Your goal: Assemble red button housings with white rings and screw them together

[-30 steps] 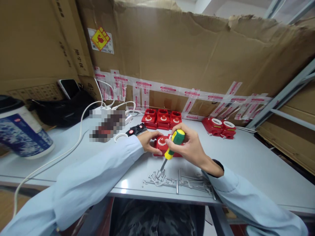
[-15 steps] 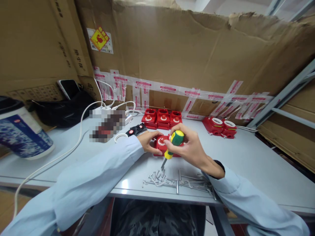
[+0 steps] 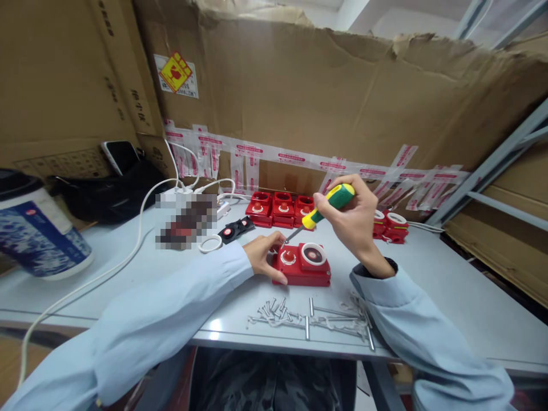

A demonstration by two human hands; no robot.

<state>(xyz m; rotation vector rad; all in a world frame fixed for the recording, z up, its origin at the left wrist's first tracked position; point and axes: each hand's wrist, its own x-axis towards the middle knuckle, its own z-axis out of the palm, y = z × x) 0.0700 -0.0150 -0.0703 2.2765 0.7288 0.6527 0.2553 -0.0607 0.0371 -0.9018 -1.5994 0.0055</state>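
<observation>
A red box (image 3: pixel 302 276) with a round red button and a white ring lies on the table before me. My left hand (image 3: pixel 264 258) grips its left end, thumb along the front side and fingers at the back corner. A yellow-and-green screwdriver (image 3: pixel 315 218) is held by its handle in my right hand (image 3: pixel 354 214), slanting down to the left. Its tip is at the box's back left corner, beside my left fingertips. Whether a screw sits at the tip is too small to tell. Several loose screws (image 3: pixel 274 309) lie in front of the box.
Metal T-shaped rods (image 3: pixel 307 327) with white strings lie near the table's front edge. Several more red boxes (image 3: pixel 260 217) stand along the cardboard wall. Left are a white ring (image 3: pixel 210 244), a black part (image 3: pixel 235 229), a white cable (image 3: pixel 141 228) and a large cup (image 3: pixel 47 234).
My right hand has moved the screwdriver up and back from the screws to the red box's back left corner. The box's right half is now uncovered. My left hand stays on the box.
</observation>
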